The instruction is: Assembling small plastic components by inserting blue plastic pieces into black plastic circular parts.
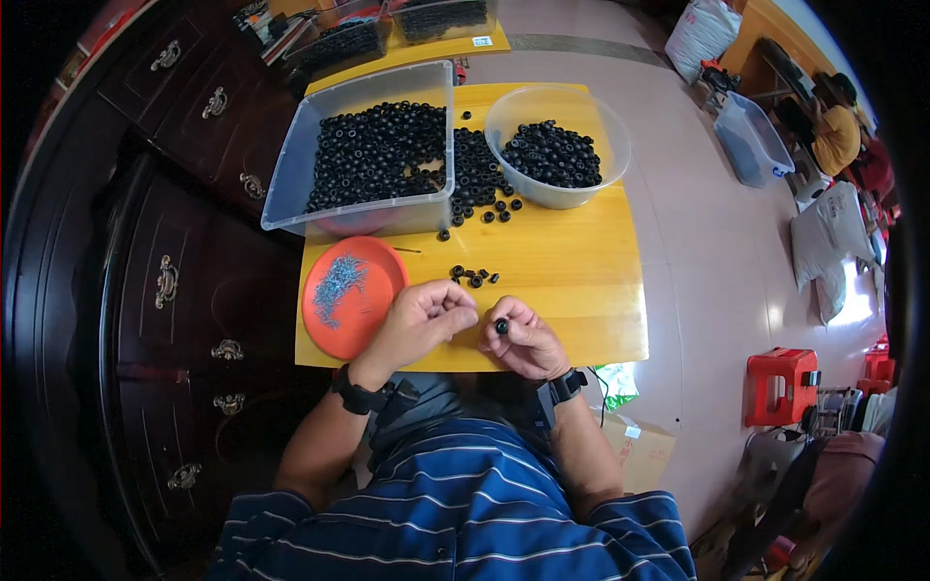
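Slipping is the likely risk: the right hand (528,341) pinches one small round black piece (502,326) near the yellow tabletop's (581,290) front edge; too loose pinch could drop it. Left hand (423,318) is curled; its hold I cannot tell. Clear rectangular plastic bin (412,213) and clear round tub (567,198) contain black pieces (378,150); red-orange round dish (380,266), thin bluish pins (339,281).

Plate count: one red plate (386,281), silvery bits (339,286) on it too many to count. Beyond plate: one rectangular bin (373,221). Beyond and right of plate: one round tub (569,198). Black beads (378,155) uncountable in both. Loose beads (476,282) just right of plate: about six, clustered. Hands right of plate: two, left (426,315), right (528,341); one bead (502,326) in right grip. Cabinet handles (227,350) left of plate: seven visible.
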The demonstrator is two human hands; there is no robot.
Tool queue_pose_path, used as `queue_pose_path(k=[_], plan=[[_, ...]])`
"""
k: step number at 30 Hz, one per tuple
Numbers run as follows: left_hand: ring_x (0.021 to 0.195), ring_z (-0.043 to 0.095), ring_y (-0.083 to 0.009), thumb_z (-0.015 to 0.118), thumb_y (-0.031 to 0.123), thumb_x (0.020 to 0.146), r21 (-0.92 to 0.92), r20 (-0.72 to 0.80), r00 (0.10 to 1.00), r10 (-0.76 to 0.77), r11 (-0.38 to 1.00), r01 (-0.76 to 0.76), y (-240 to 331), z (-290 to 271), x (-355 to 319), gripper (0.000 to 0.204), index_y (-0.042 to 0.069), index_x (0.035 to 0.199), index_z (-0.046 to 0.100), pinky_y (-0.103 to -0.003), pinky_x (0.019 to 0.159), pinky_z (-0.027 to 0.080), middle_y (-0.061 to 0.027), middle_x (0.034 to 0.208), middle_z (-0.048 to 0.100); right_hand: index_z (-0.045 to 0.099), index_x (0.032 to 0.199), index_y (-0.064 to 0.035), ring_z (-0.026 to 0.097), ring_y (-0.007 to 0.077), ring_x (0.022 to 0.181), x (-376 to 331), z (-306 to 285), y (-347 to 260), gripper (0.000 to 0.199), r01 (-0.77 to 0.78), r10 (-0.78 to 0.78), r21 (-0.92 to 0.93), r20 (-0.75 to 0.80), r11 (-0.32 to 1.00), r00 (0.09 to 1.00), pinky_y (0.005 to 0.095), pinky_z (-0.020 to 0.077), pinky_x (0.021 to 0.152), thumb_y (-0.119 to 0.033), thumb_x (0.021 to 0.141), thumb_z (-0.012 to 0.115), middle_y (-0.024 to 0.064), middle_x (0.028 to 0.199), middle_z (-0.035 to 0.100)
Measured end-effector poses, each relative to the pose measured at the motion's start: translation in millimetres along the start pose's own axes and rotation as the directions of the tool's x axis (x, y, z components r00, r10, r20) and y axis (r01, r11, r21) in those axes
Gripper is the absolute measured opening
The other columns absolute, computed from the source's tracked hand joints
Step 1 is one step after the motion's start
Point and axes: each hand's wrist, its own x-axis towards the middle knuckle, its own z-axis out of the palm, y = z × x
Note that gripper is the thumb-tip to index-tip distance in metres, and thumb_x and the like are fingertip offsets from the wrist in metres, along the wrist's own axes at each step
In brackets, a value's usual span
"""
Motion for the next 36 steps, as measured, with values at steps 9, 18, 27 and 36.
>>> queue_pose_path(k=[9, 18, 27, 36], plan=[[0.082, 0.067, -0.0332, 0.071, 0.018, 0.084, 0.948, -0.019, 0.927, 0.375, 0.301, -0.103, -19.2, 21.9, 58.3, 0.016, 0.007, 0.096, 0.071, -0.045, 0.070, 0.053, -0.0110, 0.090, 0.066, 0.061, 0.111, -0.0079, 0.061, 0.0166, 0.088, -20.9, 1.5, -6.5, 0.022, 0.126, -0.121, 0.181, -0.036, 0.975, 0.992, 0.0357, 0.0463, 0.090, -0.018, 0.094, 0.070, 0.0071, 0.098, 0.064], [0.079, 0.067, -0.0325, 0.069, 0.017, 0.084, 0.971, 0.038, 0.915, 0.403, 0.200, -0.128, -33.5, 23.7, 74.2, 0.010, 0.007, 0.087, 0.068, -0.045, 0.069, 0.054, -0.0102, 0.088, 0.066, 0.061, 0.116, -0.0077, 0.061, 0.0161, 0.088, -19.9, -2.7, -3.3, 0.023, 0.107, -0.101, 0.173, -0.039, 0.979, 0.994, 0.0350, 0.0465, 0.089, -0.015, 0.095, 0.068, 0.0078, 0.103, 0.065], [0.072, 0.070, -0.0292, 0.069, 0.005, 0.083, 0.782, -0.049, 0.887, 0.459, 0.570, -0.252, -14.0, 31.8, 35.8, 0.009, 0.002, 0.088, 0.063, -0.037, 0.063, 0.055, -0.0144, 0.081, 0.068, 0.061, 0.114, -0.0065, 0.062, 0.0153, 0.087, -18.7, -1.4, -2.8, 0.021, 0.095, -0.090, 0.159, -0.037, 0.983, 0.995, 0.0320, 0.0492, 0.087, -0.014, 0.096, 0.067, 0.0085, 0.102, 0.065], [0.073, 0.069, -0.0155, 0.070, -0.003, 0.084, 0.528, -0.126, 0.909, 0.398, 0.802, -0.278, -3.2, 41.9, 13.7, 0.010, -0.001, 0.094, 0.067, -0.027, 0.066, 0.054, -0.0088, 0.086, 0.070, 0.062, 0.117, -0.0045, 0.064, 0.0175, 0.097, -19.5, -3.5, 1.0, 0.022, 0.139, -0.133, 0.138, -0.053, 0.981, 0.990, 0.0341, 0.0512, 0.092, -0.015, 0.098, 0.065, 0.0086, 0.104, 0.067]])
